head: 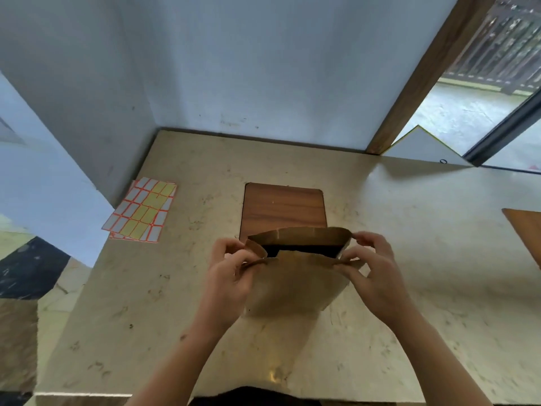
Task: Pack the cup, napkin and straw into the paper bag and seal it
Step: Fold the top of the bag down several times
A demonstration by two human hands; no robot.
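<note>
Your left hand [231, 273] and right hand [369, 268] each pinch a top corner of the upright brown paper bag [295, 284], mouth open, on the beige marble surface [409, 230], just in front of the brown wooden board [284, 208].

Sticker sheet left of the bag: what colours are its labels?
White and yellow labels with orange-red borders on the sticker sheet, clearest in the head view.
</note>
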